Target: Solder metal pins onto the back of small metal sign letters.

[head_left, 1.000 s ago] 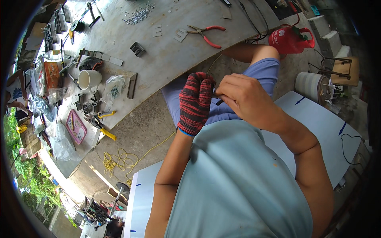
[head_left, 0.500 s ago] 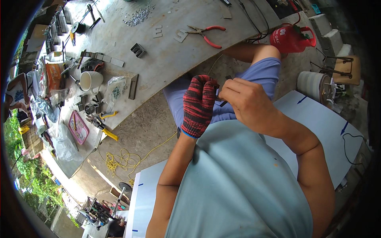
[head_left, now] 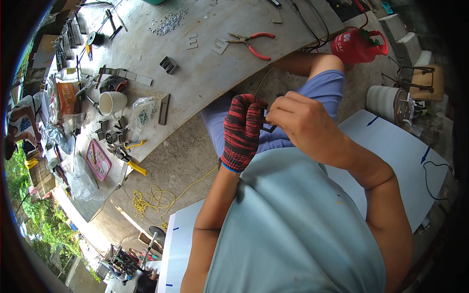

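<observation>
Over my lap, my left hand (head_left: 243, 129), in a red-and-black knit glove, is closed around a small dark metal piece (head_left: 268, 129). Bare, my right hand (head_left: 300, 122) pinches at the same piece from the other side. Only an edge and a shiny bit of it show between the hands; my fingers hide the rest, so its full shape cannot be made out. On the table (head_left: 210, 68) ahead lie red-handled pliers (head_left: 254, 43), two flat E-shaped metal cutouts (head_left: 192, 41) and a raised metal letter shape (head_left: 169, 65).
At left on the table are a white mug (head_left: 112, 103), yellow-handled snips (head_left: 128, 158), a pink tray (head_left: 98, 160) and plastic bags (head_left: 83, 178). Metal bits (head_left: 168, 22) lie at the back. A red gas cylinder (head_left: 359, 46) stands right; a yellow cord (head_left: 151, 200) coils on the floor.
Both hands have shifted slightly left, and the right hand's fingers have tilted a little. More of the metal piece's edge shows between them.
</observation>
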Tool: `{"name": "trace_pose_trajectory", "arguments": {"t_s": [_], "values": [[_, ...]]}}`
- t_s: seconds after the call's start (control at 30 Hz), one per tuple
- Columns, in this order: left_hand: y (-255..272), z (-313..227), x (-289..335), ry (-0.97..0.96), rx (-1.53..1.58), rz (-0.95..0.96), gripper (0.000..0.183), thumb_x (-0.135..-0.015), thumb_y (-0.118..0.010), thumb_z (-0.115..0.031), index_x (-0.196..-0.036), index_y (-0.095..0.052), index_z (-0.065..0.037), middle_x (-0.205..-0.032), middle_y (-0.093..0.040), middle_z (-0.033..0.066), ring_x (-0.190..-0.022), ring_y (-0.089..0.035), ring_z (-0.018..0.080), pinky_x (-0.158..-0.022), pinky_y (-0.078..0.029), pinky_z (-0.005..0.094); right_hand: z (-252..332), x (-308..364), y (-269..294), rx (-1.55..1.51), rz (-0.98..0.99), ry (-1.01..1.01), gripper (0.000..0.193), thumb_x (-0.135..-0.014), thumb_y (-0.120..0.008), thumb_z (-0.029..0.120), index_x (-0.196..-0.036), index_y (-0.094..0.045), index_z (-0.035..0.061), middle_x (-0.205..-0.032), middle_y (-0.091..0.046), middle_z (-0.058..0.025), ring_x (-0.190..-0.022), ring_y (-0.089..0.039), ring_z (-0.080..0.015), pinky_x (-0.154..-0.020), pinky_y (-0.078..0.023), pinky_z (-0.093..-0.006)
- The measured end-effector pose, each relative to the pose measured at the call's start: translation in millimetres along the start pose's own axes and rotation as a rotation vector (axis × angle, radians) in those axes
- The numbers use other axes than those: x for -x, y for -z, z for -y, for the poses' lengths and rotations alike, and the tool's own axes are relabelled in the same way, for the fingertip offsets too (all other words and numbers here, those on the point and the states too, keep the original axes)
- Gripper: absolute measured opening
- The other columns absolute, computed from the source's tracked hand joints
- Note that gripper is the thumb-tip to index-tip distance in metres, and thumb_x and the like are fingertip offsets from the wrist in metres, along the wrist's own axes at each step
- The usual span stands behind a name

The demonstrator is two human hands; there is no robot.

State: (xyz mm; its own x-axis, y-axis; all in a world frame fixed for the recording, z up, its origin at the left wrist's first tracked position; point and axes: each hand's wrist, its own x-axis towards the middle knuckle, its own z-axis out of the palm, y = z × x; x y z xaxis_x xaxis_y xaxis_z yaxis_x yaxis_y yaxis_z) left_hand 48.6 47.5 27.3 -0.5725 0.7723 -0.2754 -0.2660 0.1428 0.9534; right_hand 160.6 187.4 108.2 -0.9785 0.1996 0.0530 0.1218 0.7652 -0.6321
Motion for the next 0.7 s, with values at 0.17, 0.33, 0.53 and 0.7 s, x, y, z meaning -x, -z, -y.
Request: {"name": "trace_pose_trajectory", "arguments": {"t_s": [0.17,0.33,0.53,0.7], "values": [[5.8,-3.3,2.8,0.002,0.164,-0.024,0.025,-0.107,-0.057,-0.016,-0.129,-0.052,-0.005,-0.109,-0.066,0.005,-0.086,-0.063,0.0119,-0.075,-0.054,0.0281,-9.4,-5.7,17.0,-0.021,-0.216,-0.072,0.027,-0.085,-0.074,-0.002,-0.112,-0.07,-0.0002,-0.108,-0.069,-0.0138,-0.095,-0.067,-0.0313,-0.083,-0.055,-0.0372],[1.4,10.7,4.5,-0.238,0.125,-0.084,0.043,-0.096,-0.073,-0.004,-0.133,-0.051,-0.006,-0.12,-0.063,0.0059,-0.101,-0.064,0.0148,-0.084,-0.055,0.03,-21.3,6.5,15.5,-0.038,-0.3,-0.28,0.026,-0.09,-0.072,0.0,-0.115,-0.07,0.0008,-0.11,-0.069,-0.0136,-0.099,-0.067,-0.0322,-0.089,-0.053,-0.0375],[12.6,20.1,3.9,-0.264,-0.092,-0.1,0.053,-0.087,-0.081,-0.002,-0.132,-0.053,-0.007,-0.124,-0.064,0.0069,-0.114,-0.061,0.0151,-0.096,-0.052,0.0309,-94.4,-13.6,-22.1,0.213,-0.326,-0.252,0.029,-0.088,-0.075,0.007,-0.115,-0.067,0.0022,-0.115,-0.066,-0.0132,-0.112,-0.061,-0.0331,-0.097,-0.05,-0.0415],[21.5,27.7,7.5,-0.239,-0.069,-0.187,0.056,-0.085,-0.083,-0.003,-0.132,-0.053,-0.006,-0.122,-0.064,0.0067,-0.113,-0.061,0.0159,-0.099,-0.051,0.0329,-156.7,-62.9,-71.3,0.312,-0.287,-0.204,0.048,-0.085,-0.08,0.013,-0.128,-0.062,0.0021,-0.133,-0.058,-0.0139,-0.128,-0.053,-0.0336,-0.108,-0.044,-0.0433]]}}
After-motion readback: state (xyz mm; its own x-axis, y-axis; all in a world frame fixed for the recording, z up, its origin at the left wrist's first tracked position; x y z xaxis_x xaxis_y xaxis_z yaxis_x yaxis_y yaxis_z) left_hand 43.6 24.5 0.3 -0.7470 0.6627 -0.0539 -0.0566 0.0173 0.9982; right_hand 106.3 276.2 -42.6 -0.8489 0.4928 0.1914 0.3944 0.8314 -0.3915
